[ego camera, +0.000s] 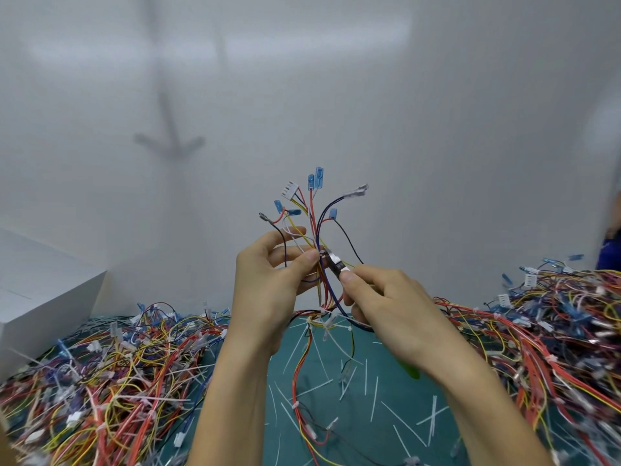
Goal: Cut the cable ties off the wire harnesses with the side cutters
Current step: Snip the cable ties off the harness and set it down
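Nip needs care: I'd slip side cutters [333, 264] tips round the tie only, wires clear. L hand [268, 280] pinches the wire harness [312, 213] mid-air above the green mat [336, 415]; R hand [386, 297] wraps tight round the cutter handles. Harness: red, yellow, blue leads fanning up to blue terminals [318, 178] + white connector [289, 190]; white tie [323, 311] lower down.

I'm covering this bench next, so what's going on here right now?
A person's left hand holds a wire harness up, pinching the bundle, while the right hand grips side cutters with the tip at the bundle beside the left thumb. Cut white ties litter the green mat, with heaps of harnesses on both sides.
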